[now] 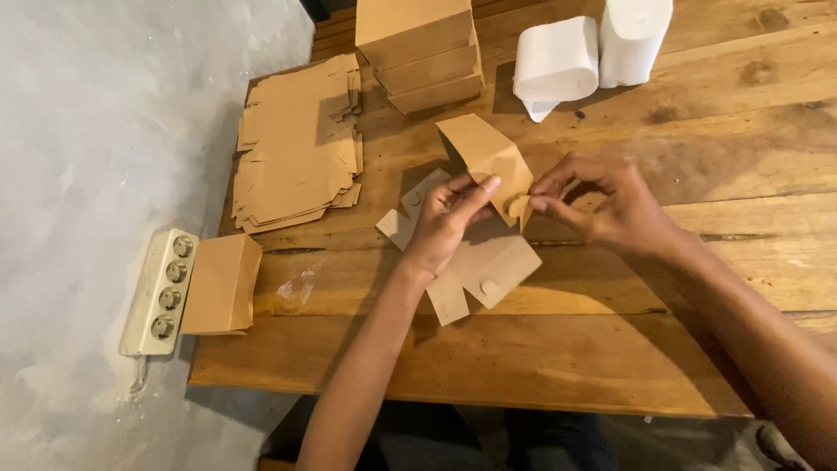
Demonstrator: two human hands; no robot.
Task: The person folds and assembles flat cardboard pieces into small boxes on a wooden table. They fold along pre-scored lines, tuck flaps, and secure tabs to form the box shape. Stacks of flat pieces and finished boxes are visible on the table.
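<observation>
Item in hand: one flat brown cardboard box blank (484, 218), partly folded, held just above the middle of the wooden table (610, 349); its upper panel stands tilted up, its lower flaps lie spread toward the near edge. Left hand (449, 218): fingers closed on the blank from the left, thumb pressed against the raised panel. Right hand (610, 205): thumb and forefinger pinched narrow on a small tab at the panel's right corner, the other fingers curled loosely. Stock, far left of the table: a stack of flat blanks (296, 144) of the same brown card, unfolded, edges uneven. Behind the held blank, at the far edge: a pile of folded boxes (418, 48), stacked one on another. To their right, well apart from the hands: two white paper rolls (593, 52), touching each other. At the left near corner: one folded box (222, 283), overhanging the table edge, just beside a white four-socket power strip (161, 292) lying on the grey floor (87, 131).
</observation>
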